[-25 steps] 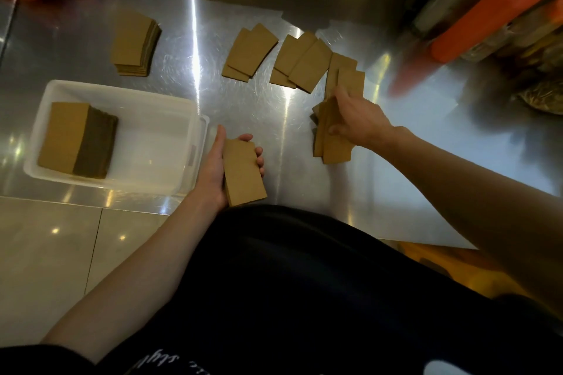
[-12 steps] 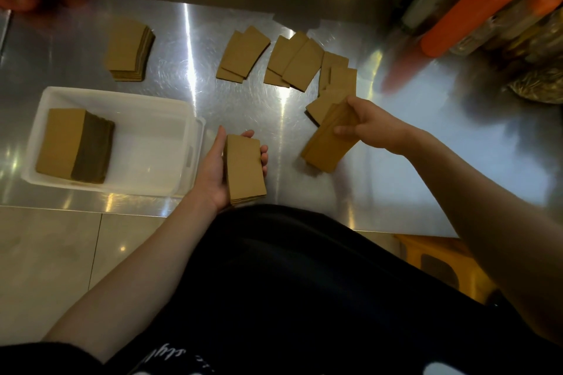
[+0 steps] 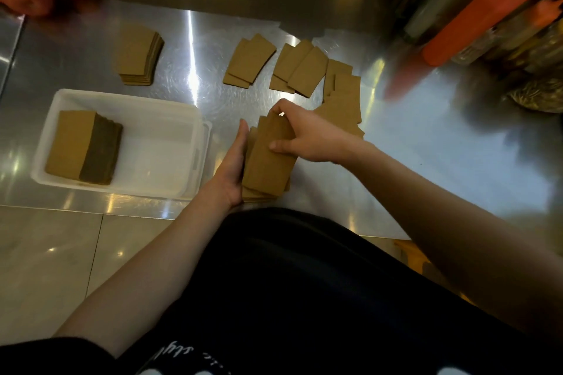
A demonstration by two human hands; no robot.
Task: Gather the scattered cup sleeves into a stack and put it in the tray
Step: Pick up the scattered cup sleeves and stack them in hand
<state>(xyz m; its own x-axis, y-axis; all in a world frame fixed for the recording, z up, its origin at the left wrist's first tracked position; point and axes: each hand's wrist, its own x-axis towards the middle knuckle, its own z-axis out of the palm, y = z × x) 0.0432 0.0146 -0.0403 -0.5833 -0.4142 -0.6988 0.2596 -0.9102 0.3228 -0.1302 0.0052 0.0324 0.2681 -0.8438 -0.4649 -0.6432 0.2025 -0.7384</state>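
Sleeves (image 3: pixel 268 158): partial stack clasped between left hand (image 3: pixel 233 167) and right hand (image 3: pixel 307 140) mid-frame; one stack in tray (image 3: pixel 195 131) at left, several loose above.

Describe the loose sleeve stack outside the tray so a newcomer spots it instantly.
Start at the white tray on the steel counter. Just beyond its far edge sits a squared stack of brown sleeves. Unlike the fanned sleeves to the right, it is thick, neatly aligned and untouched.

Both hands — left hand (image 3: pixel 233 166), right hand (image 3: pixel 307 138) — clasp sleeve stack (image 3: pixel 268 161) beside tray (image 3: pixel 199 146).
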